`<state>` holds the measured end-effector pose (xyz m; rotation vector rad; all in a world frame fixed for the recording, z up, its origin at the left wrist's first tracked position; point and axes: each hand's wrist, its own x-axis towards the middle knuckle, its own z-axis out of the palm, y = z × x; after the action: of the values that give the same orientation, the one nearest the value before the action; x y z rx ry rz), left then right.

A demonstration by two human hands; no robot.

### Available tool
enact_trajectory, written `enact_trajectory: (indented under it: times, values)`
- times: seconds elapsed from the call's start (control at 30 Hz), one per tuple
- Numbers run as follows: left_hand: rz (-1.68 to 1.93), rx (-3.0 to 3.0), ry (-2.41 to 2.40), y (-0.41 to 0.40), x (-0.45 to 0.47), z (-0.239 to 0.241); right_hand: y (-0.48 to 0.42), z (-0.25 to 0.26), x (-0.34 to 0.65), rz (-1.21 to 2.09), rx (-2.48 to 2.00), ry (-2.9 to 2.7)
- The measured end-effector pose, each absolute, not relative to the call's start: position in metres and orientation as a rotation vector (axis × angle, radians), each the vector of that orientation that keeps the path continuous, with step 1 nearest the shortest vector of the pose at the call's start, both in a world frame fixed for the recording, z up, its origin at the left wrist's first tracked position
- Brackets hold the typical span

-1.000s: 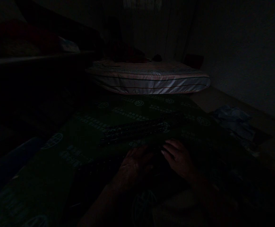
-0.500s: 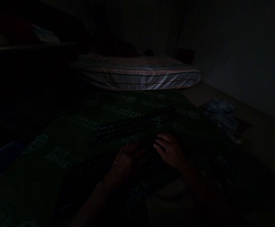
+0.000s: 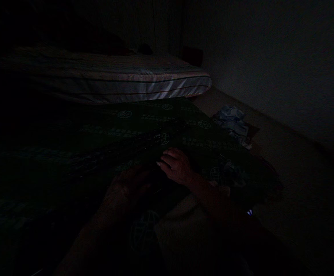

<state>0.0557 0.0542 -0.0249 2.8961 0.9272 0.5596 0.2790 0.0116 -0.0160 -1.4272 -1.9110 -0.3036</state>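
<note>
The scene is very dark. My left hand (image 3: 125, 188) lies low over a dark bundle on a green printed sheet (image 3: 103, 132), its fingers stretched out to the right. Just beyond its fingertips is my right hand (image 3: 175, 165), fingers slightly bent and parted, tips resting on the same dark material. What lies beneath both hands is too dark to make out. Several long dark strips with small light specks (image 3: 98, 155) lie across the sheet, farther off than the hands.
A mattress with a striped cover (image 3: 155, 82) stands at the back. Crumpled pale blue and white cloth or plastic (image 3: 231, 119) lies on the floor to the right, near a pale wall (image 3: 270, 57). A tan piece (image 3: 184, 226) is close to me, below the right forearm.
My view has swung to the right, so everything appears shifted left. Both hands keep nearly the same place on the dark material. More of the floor shows on the right.
</note>
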Motion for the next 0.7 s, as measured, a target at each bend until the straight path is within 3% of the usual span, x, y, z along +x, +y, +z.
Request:
enact_trajectory:
  times: [0.7]
  values:
    - [0.596,2.932,0.842,0.0583,0.0568,-0.0256,0.0161,-0.0176,0.2805,-0.326,-1.447,-1.977]
